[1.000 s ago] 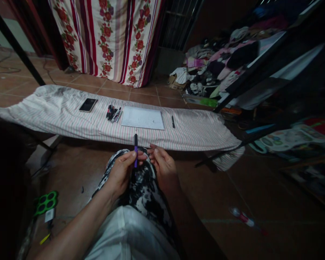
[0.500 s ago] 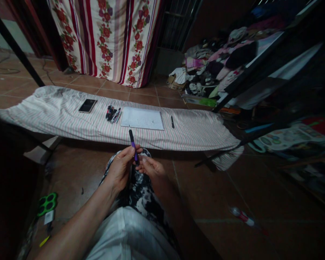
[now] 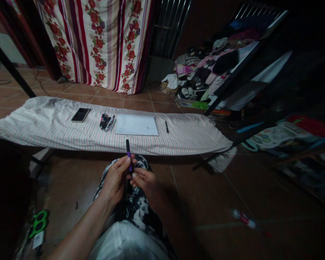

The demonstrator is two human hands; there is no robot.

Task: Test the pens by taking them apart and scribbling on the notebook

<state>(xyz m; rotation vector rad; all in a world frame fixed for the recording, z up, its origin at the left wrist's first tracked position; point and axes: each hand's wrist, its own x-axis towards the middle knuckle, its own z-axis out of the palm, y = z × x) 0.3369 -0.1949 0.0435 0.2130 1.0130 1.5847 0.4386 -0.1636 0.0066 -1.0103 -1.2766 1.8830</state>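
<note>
A purple and black pen (image 3: 128, 153) stands nearly upright above my lap. My left hand (image 3: 116, 177) is closed round its lower part. My right hand (image 3: 143, 178) is closed at the pen's bottom end, fingers pinched against it. Beyond my knees lies an ironing board (image 3: 43, 124) with a striped cover. On it rest a spiral notebook (image 3: 137, 125), a bunch of pens (image 3: 107, 121), a single black pen (image 3: 167, 126) and a phone (image 3: 81, 114).
A floral curtain (image 3: 108, 39) hangs at the back. A heap of clothes (image 3: 206, 72) lies at the right by a dark frame. On the tiled floor lie a green plastic piece (image 3: 38, 223) at the left and a small bottle (image 3: 241, 217) at the right.
My right hand has closed in on the pen's bottom end beside my left hand. The pen tilted slightly and came back near upright. The view has shifted a little.
</note>
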